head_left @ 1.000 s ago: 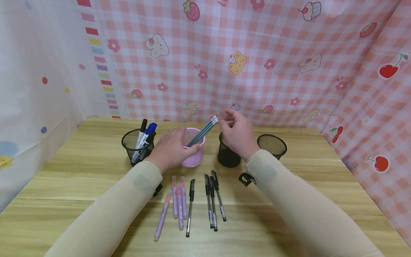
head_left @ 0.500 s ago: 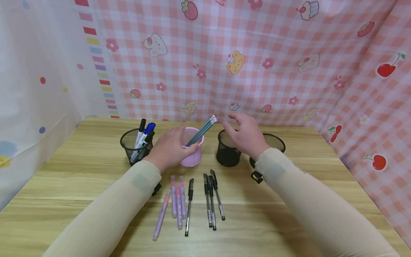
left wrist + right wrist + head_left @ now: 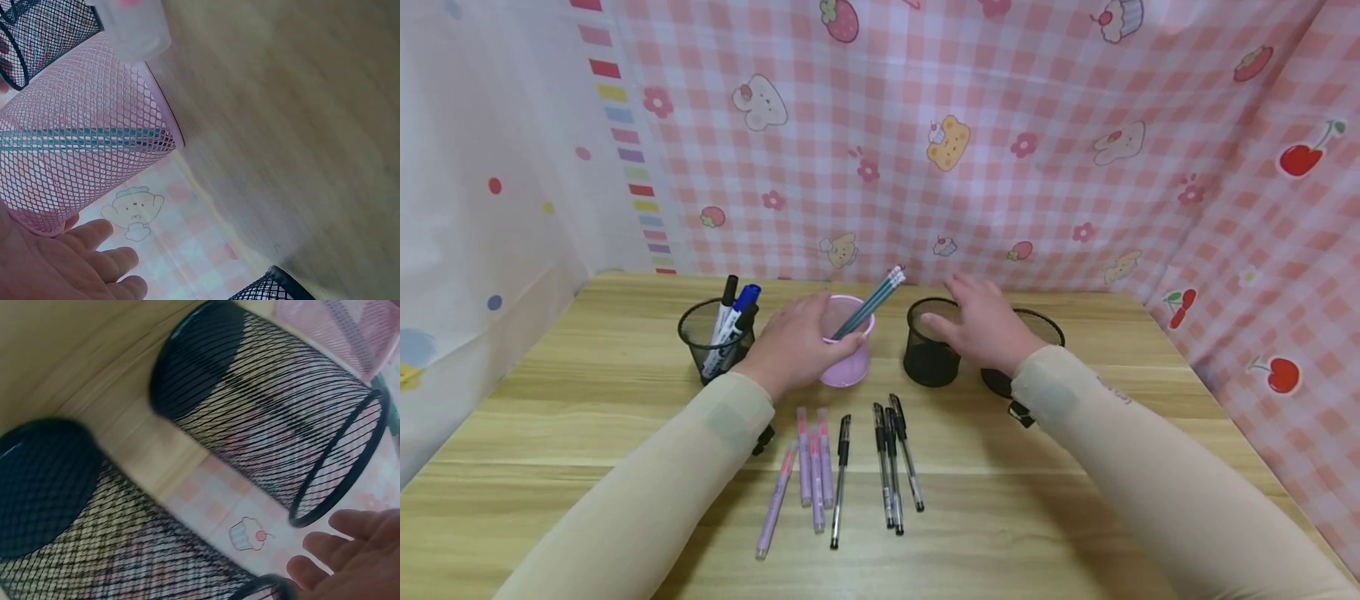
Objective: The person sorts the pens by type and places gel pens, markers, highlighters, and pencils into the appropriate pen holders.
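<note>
My left hand (image 3: 793, 346) grips the rim of a pink mesh pen cup (image 3: 847, 372), its thumb along the near side and its fingers reaching round the back. Several green pencils (image 3: 871, 305) lean to the right inside that cup, white eraser ends up; through the mesh they also show in the left wrist view. Over the right side of a black mesh pen cup (image 3: 929, 367) hovers my right hand (image 3: 991, 327), fingers spread with nothing in them. In the right wrist view its fingertips (image 3: 344, 522) lie just off this cup's rim. Another black mesh cup (image 3: 997, 383) is partly hidden behind the right hand.
A third black mesh cup (image 3: 697, 354) at the left holds whiteboard markers (image 3: 727, 329). Several purple highlighters (image 3: 773, 512) and several black gel pens (image 3: 842, 471) lie on the wooden table (image 3: 587, 400) in front. A pink checked curtain (image 3: 880, 125) hangs behind the table.
My right hand has moved away from the pencils' eraser ends, rightward and slightly down, its fingers spreading. The left hand stays on the pink cup, and the pencils stay leaning in it.
</note>
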Tool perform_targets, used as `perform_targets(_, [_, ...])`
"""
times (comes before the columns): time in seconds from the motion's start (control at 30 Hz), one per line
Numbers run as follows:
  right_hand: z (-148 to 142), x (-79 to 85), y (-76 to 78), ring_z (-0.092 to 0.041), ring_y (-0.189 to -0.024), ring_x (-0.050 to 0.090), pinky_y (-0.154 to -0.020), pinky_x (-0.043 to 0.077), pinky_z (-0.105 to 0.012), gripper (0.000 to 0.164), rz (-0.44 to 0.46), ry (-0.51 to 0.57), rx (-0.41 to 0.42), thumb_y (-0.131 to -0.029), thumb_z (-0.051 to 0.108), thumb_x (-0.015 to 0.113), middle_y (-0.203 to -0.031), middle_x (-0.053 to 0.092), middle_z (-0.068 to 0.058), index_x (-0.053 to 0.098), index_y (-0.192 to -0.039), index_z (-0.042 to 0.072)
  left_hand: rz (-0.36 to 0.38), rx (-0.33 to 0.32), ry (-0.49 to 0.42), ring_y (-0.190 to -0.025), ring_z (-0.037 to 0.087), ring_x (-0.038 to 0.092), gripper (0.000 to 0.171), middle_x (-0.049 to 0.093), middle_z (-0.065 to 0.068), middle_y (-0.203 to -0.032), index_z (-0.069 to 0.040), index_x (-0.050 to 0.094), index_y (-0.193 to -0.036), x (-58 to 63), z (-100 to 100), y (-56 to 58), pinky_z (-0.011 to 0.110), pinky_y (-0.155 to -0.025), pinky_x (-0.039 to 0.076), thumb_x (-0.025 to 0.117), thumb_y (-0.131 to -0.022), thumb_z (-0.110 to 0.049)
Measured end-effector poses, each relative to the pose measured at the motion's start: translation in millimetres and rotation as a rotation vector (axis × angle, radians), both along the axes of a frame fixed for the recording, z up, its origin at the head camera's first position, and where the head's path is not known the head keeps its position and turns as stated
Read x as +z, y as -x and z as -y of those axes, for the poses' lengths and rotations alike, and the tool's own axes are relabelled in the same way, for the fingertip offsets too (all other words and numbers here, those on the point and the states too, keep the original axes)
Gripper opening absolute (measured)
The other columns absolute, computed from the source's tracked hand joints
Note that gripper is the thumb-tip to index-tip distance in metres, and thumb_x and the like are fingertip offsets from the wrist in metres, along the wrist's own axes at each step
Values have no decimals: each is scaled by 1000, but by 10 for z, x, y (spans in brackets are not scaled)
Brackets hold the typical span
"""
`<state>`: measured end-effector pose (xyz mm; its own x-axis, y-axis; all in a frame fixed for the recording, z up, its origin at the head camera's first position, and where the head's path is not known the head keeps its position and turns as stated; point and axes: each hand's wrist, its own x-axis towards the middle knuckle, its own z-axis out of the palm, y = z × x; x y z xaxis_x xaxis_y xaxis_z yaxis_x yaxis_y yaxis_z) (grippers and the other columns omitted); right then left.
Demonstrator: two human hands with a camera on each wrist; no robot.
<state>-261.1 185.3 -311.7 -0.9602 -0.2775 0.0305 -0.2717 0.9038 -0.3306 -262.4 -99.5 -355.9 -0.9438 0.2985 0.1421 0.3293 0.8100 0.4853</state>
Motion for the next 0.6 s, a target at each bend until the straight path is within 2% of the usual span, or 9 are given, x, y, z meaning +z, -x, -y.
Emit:
perform_targets(0.2, [-94, -71, 16, -47, -162, 7, -133, 6, -60, 93, 29, -134, 77, -106, 62, 48, -175, 9, -25, 16, -166, -3, 21, 15, 6, -142, 39, 50, 99, 53, 18, -153, -8, 34, -162, 9, -5, -16, 61, -124, 34, 57, -93, -75])
perform_targets(0.43, [-157, -97, 31, -44, -164, 2, -132, 3, -61, 102, 74, -163, 107, -103, 71, 43, -176, 5, -22, 10, -168, 0, 26, 14, 18, -146, 39, 47, 101, 50, 18, -157, -9, 32, -164, 7, -5, -10, 60, -127, 29, 56, -93, -77])
perform_targets(0.6, [-169, -129, 25, -42, -164, 5, -132, 4, -62, 106, 54, -194, 120, -100, 76, 44, -177, 9, -20, 11, -168, 1, 23, 16, 17, -145, 38, 48, 100, 51, 18, -155, -9, 33, -163, 3, -6, -8, 60, -126, 30, 56, -93, -77])
